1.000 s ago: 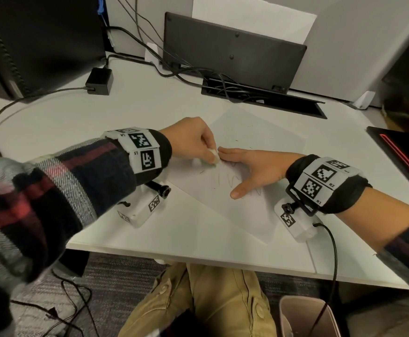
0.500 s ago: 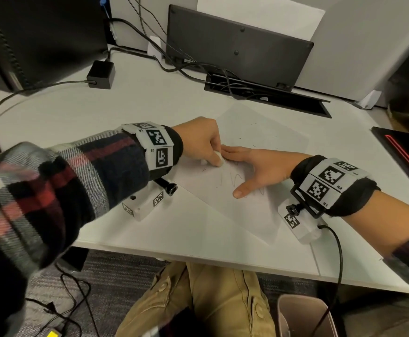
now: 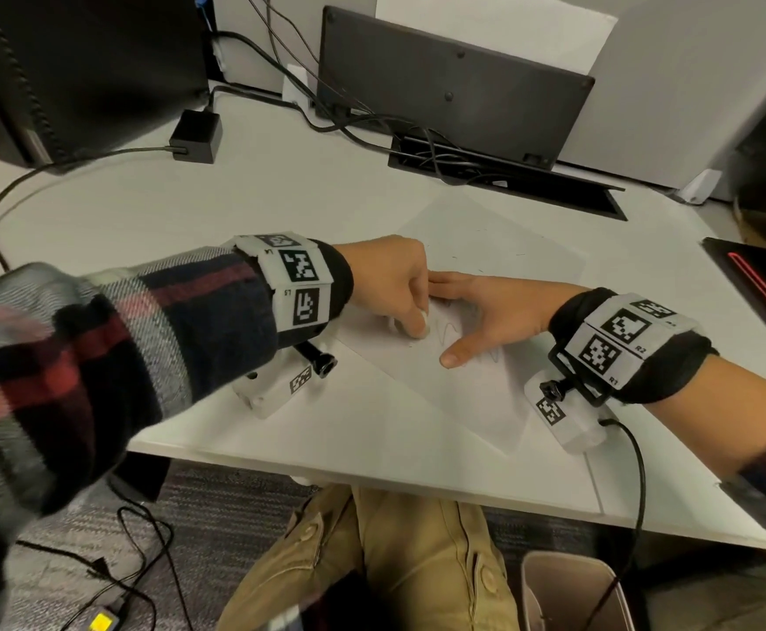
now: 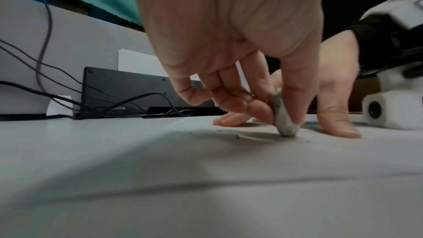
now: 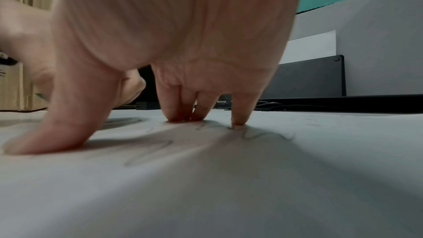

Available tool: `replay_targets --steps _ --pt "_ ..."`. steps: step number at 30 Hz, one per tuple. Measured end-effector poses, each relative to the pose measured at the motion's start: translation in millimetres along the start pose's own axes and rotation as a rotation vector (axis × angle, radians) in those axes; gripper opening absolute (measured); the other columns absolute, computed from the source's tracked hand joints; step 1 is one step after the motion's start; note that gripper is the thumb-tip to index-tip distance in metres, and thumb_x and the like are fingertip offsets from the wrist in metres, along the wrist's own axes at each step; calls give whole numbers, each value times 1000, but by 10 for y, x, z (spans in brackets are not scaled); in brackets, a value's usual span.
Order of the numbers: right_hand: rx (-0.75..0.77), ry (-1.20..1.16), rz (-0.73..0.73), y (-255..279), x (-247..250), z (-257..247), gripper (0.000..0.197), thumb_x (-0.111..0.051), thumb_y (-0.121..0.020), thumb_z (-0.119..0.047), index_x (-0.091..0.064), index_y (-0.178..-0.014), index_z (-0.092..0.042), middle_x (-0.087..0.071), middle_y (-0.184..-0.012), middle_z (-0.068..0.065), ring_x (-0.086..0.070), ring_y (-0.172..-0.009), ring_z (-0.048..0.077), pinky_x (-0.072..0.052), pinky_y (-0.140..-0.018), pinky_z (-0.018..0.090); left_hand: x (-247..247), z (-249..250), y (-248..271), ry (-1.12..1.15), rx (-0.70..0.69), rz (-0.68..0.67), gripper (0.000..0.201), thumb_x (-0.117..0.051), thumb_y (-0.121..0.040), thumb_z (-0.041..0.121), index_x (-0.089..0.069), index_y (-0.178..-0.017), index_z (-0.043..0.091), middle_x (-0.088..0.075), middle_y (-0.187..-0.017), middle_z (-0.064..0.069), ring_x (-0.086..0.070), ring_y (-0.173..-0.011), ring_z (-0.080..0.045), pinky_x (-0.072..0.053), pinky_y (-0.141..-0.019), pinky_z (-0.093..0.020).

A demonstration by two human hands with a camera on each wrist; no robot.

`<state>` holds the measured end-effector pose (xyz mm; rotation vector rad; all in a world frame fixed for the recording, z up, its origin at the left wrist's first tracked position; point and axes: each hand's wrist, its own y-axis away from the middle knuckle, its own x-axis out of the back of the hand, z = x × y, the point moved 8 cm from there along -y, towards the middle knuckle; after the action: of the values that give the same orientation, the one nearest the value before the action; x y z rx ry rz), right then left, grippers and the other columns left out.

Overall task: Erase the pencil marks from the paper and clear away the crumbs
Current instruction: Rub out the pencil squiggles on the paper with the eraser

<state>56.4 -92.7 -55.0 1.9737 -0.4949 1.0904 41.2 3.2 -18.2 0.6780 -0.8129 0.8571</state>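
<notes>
A white sheet of paper (image 3: 485, 384) lies slanted on the desk with zigzag pencil marks (image 3: 447, 332) near its middle. My left hand (image 3: 394, 284) pinches a small grey-white eraser (image 4: 282, 117) between thumb and fingers, its lower end pressed on the paper (image 4: 251, 151). Tiny dark crumbs (image 4: 237, 136) lie just left of the eraser. My right hand (image 3: 490, 307) lies spread on the sheet, its fingertips (image 5: 238, 122) and thumb pressing it down on the pencil marks (image 5: 148, 153). The two hands almost touch.
A black monitor back (image 3: 453, 84) and a cable tray with tangled cords (image 3: 499, 175) stand behind the paper. A black power brick (image 3: 196, 136) sits at back left, a dark red-edged device (image 3: 763, 293) at right. A bin (image 3: 572, 594) stands below the desk edge.
My left hand has slid the eraser nearer and a little rightward over the marks. The right hand stays pressed on the sheet. The head camera has shifted slightly.
</notes>
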Motion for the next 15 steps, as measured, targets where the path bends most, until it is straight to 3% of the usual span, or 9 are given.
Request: replay_targets --steps 6,10,15 --pt "13 1 -6 -16 -7 4 113 -70 -59 -65 -16 -149 -24 -4 -156 -17 -8 -142 2 -12 -119 35 95 -21 -29 10 29 56 11 -76 -75 26 -69 -67 25 -61 -60 12 -53 -60 -1 -39 -57 -14" --pt "4 10 -10 -22 -13 12 121 -62 -47 -76 -20 -148 -25 -6 -155 -18 -11 -142 2 -14 -119 35 -55 36 23 6 -5 -44 7 -76 -74 29 -72 -69 26 -61 -58 15 -53 -57 0 -37 -57 -13" --pt "8 -9 -15 -20 -8 -4 115 -70 -55 -68 -17 -148 -24 -5 -156 -17 -9 -142 2 -12 -119 35 79 -15 -14 14 25 55 9 -76 -74 25 -71 -68 23 -63 -59 10 -56 -59 -3 -41 -61 -15"
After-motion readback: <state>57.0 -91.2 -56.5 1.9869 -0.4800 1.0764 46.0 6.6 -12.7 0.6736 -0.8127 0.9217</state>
